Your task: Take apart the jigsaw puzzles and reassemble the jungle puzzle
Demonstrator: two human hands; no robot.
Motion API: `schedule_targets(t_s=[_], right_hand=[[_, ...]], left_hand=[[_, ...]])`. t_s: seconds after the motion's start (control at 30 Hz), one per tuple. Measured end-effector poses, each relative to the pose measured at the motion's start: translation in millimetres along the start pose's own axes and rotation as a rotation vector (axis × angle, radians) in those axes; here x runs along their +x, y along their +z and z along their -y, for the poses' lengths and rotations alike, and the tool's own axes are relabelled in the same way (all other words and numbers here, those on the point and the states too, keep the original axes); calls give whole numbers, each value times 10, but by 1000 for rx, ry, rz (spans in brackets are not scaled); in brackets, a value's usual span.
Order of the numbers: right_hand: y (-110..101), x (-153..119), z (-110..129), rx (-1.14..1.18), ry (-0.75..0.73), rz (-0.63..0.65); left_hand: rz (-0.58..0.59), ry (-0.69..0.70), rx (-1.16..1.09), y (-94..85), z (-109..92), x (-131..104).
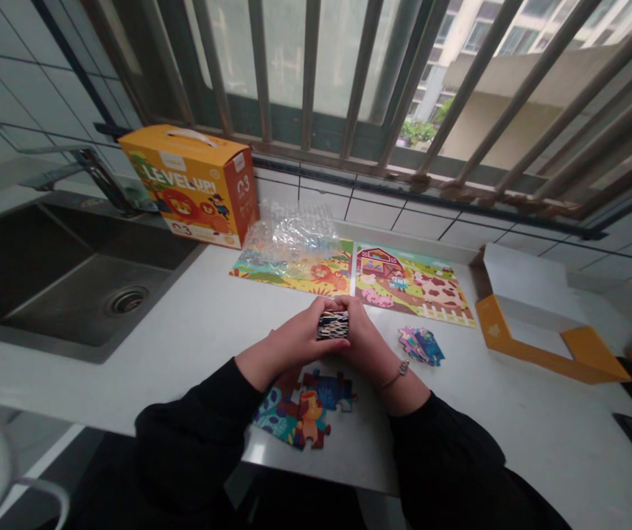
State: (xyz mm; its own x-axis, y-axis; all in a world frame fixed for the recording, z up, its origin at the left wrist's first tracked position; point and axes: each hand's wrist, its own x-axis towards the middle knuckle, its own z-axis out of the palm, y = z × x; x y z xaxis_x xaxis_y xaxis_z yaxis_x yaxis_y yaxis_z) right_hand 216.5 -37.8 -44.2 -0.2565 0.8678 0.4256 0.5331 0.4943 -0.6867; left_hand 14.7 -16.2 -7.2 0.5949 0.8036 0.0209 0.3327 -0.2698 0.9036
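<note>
Between my two hands is a stack of puzzle pieces (332,326), its layered edges facing me. My left hand (305,327) grips the stack from the left, and my right hand (361,335) closes round it from the right; the fingertips meet at the far side. Just below, on the counter, lie several joined puzzle pieces (311,416) with an orange animal and blue leaves, partly covered by my left forearm. A small pile of loose puzzle pieces (422,346) sits to the right of my right wrist.
Behind my hands lie a lion picture sheet (324,276) and a farm picture sheet (415,283), with clear bubble wrap (294,232) over the first. An orange puzzle box (194,188) stands beside the sink (89,287). At right is an open orange-and-white box part (542,324).
</note>
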Motion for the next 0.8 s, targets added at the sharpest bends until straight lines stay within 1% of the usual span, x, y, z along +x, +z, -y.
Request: schedule_targets(t_s=[0.13, 0.23, 0.3, 0.37, 0.43, 0.5, 0.57, 0.63, 0.73, 0.8], right_hand=[[-13, -17, -2, -17, -124, 40], [-50, -8, 14, 10, -154, 73], [-98, 9, 20, 14, -121, 88], [-152, 28, 16, 7, -49, 128], [-194, 40, 8, -1, 21, 168], [-208, 44, -2, -12, 57, 179], [-186, 42, -7, -20, 54, 171], [-132, 38, 0, -38, 40, 158], [-14, 31, 45, -101, 31, 127], [51, 27, 87, -136, 47, 124]], left_hand=[[31, 64, 3, 33, 30, 10], [55, 93, 3, 43, 58, 16], [46, 107, 12, 35, 69, 16], [15, 105, 25, 19, 71, 12], [-30, 77, 47, 3, 66, 7], [-71, 41, 70, -7, 59, 0], [-89, 32, 84, -4, 54, -6], [-95, 69, 89, 17, 55, -11], [-88, 134, 75, 85, 62, -14], [-76, 133, 55, 138, 72, -7]])
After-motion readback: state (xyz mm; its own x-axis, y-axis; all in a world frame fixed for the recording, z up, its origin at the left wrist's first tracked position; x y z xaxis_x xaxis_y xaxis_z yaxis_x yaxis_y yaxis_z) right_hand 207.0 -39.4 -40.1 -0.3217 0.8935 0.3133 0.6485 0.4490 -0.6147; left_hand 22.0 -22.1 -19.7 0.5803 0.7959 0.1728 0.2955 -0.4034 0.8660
